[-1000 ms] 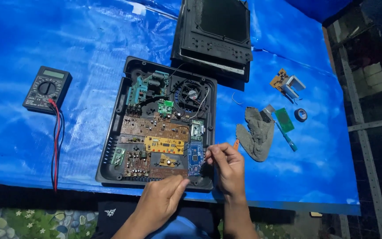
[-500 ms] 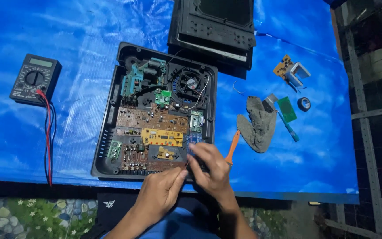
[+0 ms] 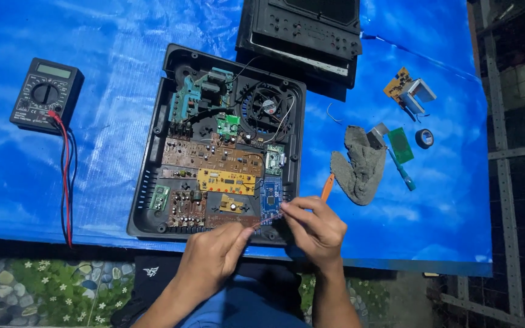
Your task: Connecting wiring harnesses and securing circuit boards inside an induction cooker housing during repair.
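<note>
Nearest: left hand (image 3: 214,255) and right hand (image 3: 318,229) meet over the near right corner of the open case (image 3: 153,176). Left hand: fingertips pinched on something small at the near edge of the blue board (image 3: 271,197); too small to tell what. Right hand: closed around an orange tool (image 3: 327,187), whose shaft sticks up and away from the knuckles. The tool's tip is hidden by the fingers.

Blue board: sits inside the case, near right, just right of the yellow board (image 3: 226,181) and near side of a small green module (image 3: 274,159).

Handling, judged: board is light, thin and stiff, but fragile. Solder joints and fine parts face up, and attached wires probably limit how far it lifts. Best held by its bare long edges, between thumb and finger, never by the components. Any prying belongs at an edge or corner, gently.

Middle: brown board (image 3: 211,155) across the case, fan (image 3: 267,106) far right, teal assembly (image 3: 195,97) far left.

On the table (image 3: 92,36), covered with blue sheet: grey rag (image 3: 360,164) right of the case, a green strip (image 3: 401,144) and tape roll (image 3: 424,138) beyond it. Multimeter (image 3: 47,94) at far left, leads trailing near. Black cover (image 3: 302,33) farthest.
</note>
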